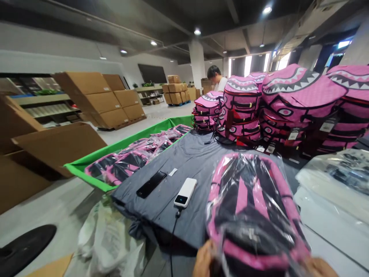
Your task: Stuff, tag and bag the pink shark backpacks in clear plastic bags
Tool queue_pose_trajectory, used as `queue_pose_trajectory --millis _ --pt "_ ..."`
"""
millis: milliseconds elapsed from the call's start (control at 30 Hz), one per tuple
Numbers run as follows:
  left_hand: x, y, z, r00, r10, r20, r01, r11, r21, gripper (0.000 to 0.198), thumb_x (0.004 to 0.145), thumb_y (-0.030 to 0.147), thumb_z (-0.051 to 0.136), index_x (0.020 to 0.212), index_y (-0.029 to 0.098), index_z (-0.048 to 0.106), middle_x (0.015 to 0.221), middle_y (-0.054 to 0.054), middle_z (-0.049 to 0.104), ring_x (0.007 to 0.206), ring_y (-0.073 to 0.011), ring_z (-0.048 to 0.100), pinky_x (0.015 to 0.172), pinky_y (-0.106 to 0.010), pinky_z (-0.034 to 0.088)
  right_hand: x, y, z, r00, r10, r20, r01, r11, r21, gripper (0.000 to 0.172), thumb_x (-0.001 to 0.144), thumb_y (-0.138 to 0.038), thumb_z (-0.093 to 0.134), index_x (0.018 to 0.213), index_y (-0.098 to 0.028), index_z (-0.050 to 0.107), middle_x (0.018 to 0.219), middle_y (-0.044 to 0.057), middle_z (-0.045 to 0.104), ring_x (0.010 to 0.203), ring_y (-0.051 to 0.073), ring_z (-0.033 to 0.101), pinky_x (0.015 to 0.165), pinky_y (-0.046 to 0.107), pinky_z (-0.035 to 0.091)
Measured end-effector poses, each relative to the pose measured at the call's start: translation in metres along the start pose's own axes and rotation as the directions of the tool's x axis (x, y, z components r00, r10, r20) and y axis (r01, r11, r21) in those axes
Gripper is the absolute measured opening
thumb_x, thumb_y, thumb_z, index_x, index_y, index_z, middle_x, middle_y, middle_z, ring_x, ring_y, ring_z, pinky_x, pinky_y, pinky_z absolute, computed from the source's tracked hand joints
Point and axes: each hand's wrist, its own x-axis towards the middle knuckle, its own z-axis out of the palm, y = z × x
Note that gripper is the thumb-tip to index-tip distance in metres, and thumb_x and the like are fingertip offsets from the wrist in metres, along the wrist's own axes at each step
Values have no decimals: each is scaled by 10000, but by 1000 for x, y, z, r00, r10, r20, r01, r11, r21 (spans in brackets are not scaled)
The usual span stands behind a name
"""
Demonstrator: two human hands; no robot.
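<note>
A pink and black backpack (pixel 256 215) lies on its front on the grey cloth, straps up, inside a clear plastic bag (pixel 225 173). At its near left corner my left hand (pixel 204 259) is closed on the edge of the plastic bag. My right hand (pixel 319 266) grips the bag at the near right corner, partly cut off by the frame edge and slightly blurred. Left of the backpack are a white power bank (pixel 186 191) with a black cable and a dark phone (pixel 151 184).
Stacks of pink backpacks with shark-teeth prints (pixel 300 88) stand at the table's back. A green-edged bin (pixel 86 177) on the left holds several bagged backpacks. Flat plastic bags (pixel 331 204) lie to the right. Cardboard boxes (pixel 95 92) and a person (pixel 219 80) are farther off.
</note>
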Motion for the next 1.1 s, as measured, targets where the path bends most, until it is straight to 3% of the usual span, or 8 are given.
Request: queue_pose_trajectory --millis 100,167,300,433,567,667,933,1100 --pt "29 24 -6 989 142 43 -142 990 6 319 690 472 683 854 198 687 812 -49 675 812 -225 635 786 -331 538 21 -3 -25 1000 -14 -27 13 999 -35 596 814 -721 321 672 -221 612 627 79 618 630 256 631 646 394 552" --pt "50 33 -17 968 196 -157 -199 980 -3 359 675 433 675 926 177 656 816 -49 679 765 -203 638 744 -308 527 27 0 -47 954 -63 -294 9 983 -182 560 782 -680 353 844 -218 665 893 139 708 814 297 680 772 418 550" --pt "52 17 -26 886 -84 -455 -74 945 -317 393 727 467 660 963 172 551 915 -93 700 723 -192 680 644 -291 535 2 16 -56 901 175 -396 -259 951 -168 707 724 -805 316 834 -203 670 950 198 707 826 353 693 724 451 556" --pt "18 -9 26 963 -268 -1 256 921 -294 674 790 780 511 901 123 616 851 -177 713 698 -246 691 606 -344 543 -24 13 -20 910 396 -125 -371 911 180 783 648 -904 408 812 -202 713 905 129 740 833 314 716 689 369 598" --pt "8 -1 106 946 34 321 -37 999 4 656 682 668 748 1073 143 704 1203 -165 688 1115 -293 635 989 -383 483 -12 -12 7 941 315 -123 -295 942 158 652 628 -806 560 840 -204 696 952 125 742 902 320 708 820 386 580" --pt "11 9 143 889 -23 458 61 996 -67 728 629 700 779 1067 124 693 996 -129 719 900 -246 665 862 -360 510 -3 -15 15 954 274 -125 -246 948 201 603 671 -745 536 865 -189 662 871 122 729 823 296 704 789 376 565" --pt "-24 -16 145 743 -191 641 334 937 -107 662 551 626 878 922 87 776 853 -127 725 754 -229 670 802 -346 524 -37 -7 15 987 99 123 -129 955 269 600 887 -710 399 842 -168 653 817 68 688 760 226 634 678 291 507" --pt "-7 -4 142 672 -94 734 -268 894 360 559 781 662 693 894 122 781 818 -128 727 785 -279 673 772 -354 509 -30 -3 26 990 138 4 -137 979 152 486 783 -636 565 935 -193 700 920 79 736 855 284 681 750 323 522"
